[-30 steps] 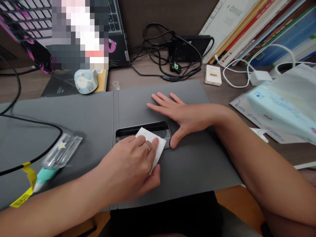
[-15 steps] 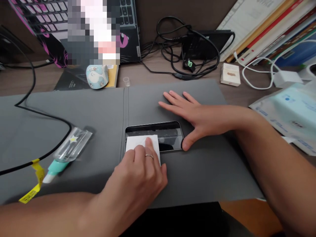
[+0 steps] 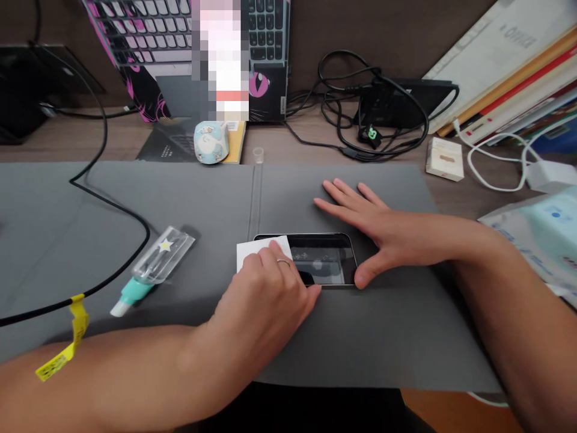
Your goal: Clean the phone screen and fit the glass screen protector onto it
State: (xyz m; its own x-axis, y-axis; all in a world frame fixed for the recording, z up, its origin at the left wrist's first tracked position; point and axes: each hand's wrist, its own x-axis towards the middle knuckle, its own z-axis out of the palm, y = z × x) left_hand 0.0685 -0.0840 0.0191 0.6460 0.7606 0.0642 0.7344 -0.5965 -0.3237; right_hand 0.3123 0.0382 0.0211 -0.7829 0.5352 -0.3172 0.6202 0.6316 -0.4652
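A black phone (image 3: 324,258) lies screen up on a grey mat (image 3: 189,204). My left hand (image 3: 265,294) presses a white wipe (image 3: 252,252) onto the phone's left end, fingers closed over it; a ring shows on one finger. My right hand (image 3: 378,228) lies flat and open on the mat just right of the phone, its thumb against the phone's right edge.
A small clear spray bottle with a teal cap (image 3: 155,267) lies left of the phone. A black cable with a yellow tag (image 3: 67,343) crosses the mat. Behind are a laptop (image 3: 189,36), tangled cords (image 3: 360,120), a small box (image 3: 444,159), books (image 3: 509,66) and a tissue pack (image 3: 541,228).
My left hand has slid the wipe from the phone's middle to its left end, uncovering most of the screen. My right hand has kept its place beside the phone.
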